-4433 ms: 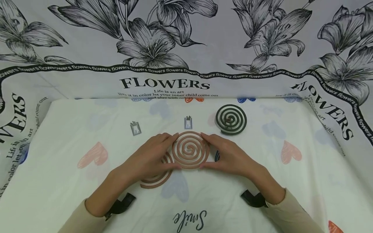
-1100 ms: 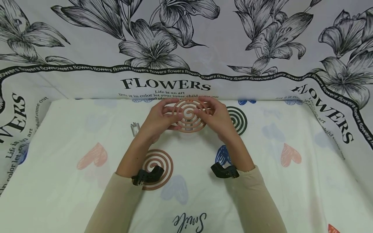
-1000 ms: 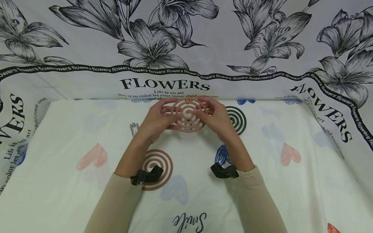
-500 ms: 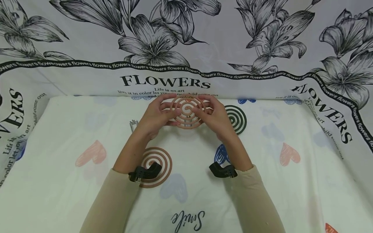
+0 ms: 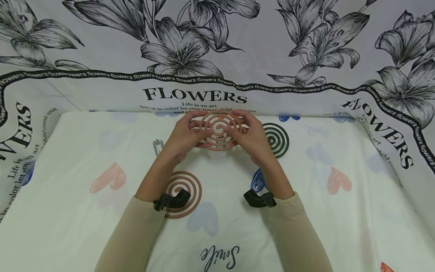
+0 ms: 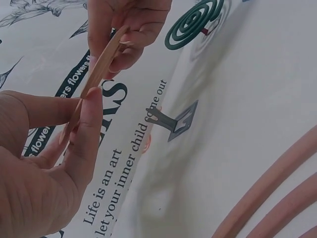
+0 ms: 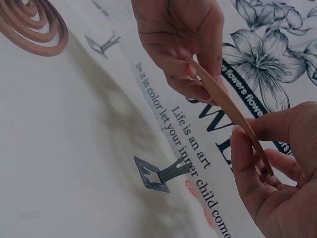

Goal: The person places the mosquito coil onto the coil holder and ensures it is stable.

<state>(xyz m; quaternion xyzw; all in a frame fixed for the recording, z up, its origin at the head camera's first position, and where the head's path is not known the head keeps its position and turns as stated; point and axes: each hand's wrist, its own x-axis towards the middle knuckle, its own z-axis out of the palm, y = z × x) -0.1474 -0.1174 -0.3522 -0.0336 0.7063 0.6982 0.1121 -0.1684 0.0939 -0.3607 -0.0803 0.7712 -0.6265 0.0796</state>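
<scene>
Both hands hold a brown mosquito coil (image 5: 220, 132) raised over the far middle of the table. My left hand (image 5: 181, 138) pinches its left rim between thumb and fingers; my right hand (image 5: 256, 141) pinches the right side, its thumb near the spiral's centre. The wrist views show the coil edge-on and tilted. Below it, apart from it, a small metal coil stand (image 6: 171, 124) sits on the cloth with its prong upright. A green mosquito coil (image 5: 279, 140) is at the right, partly behind my right hand. A second brown coil (image 5: 196, 202) lies under my left wrist.
Another metal coil stand (image 5: 158, 146) sits left of my left hand. The table cloth (image 5: 306, 234) has heart prints and a "Smile" print. Behind its far edge a flower-printed cloth (image 5: 112, 92) rises. Black cameras (image 5: 171, 200) are strapped to both wrists.
Over four seconds ago the coil was nearer and both hands held it by its rim; they have since carried it away from me, over the middle stand. During the last second, little has moved.
</scene>
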